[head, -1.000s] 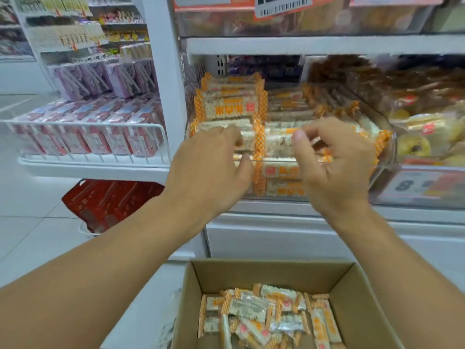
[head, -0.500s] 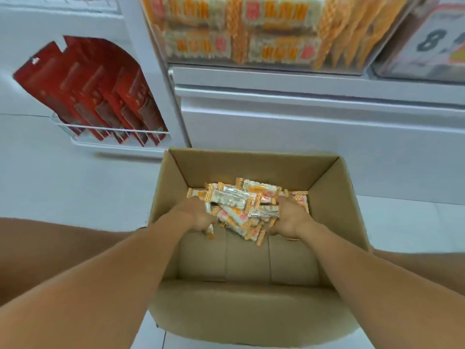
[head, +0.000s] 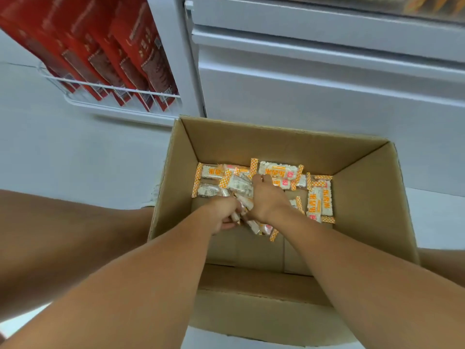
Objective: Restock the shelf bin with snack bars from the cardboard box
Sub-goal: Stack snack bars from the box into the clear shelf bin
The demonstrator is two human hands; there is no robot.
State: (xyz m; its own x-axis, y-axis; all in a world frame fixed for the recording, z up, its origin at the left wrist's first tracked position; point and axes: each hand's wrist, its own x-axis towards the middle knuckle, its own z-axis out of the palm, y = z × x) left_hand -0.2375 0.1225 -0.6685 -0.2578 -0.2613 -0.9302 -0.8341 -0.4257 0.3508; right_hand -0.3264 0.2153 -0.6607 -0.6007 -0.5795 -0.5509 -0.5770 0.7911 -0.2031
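An open cardboard box (head: 362, 187) stands on the floor below me. Several snack bars (head: 319, 202) in white wrappers with orange checked ends lie loose on its bottom. Both my hands are down inside the box, close together. My left hand (head: 222, 212) grips a bunch of bars with curled fingers. My right hand (head: 266, 197) curls over bars beside it, its fingertips buried in the pile. The shelf bin shows only as a blurred orange strip (head: 427, 5) at the top right edge.
The white shelf base (head: 327, 79) rises just behind the box. A white upright post (head: 176, 54) stands left of it. Red packets (head: 120, 54) lean in a wire rack (head: 113, 89) at the upper left. Pale floor tiles surround the box.
My hands left the shelf bin and dropped into the box a second ago. Since half a second ago they have drawn together and closed on bars near the middle of the pile.
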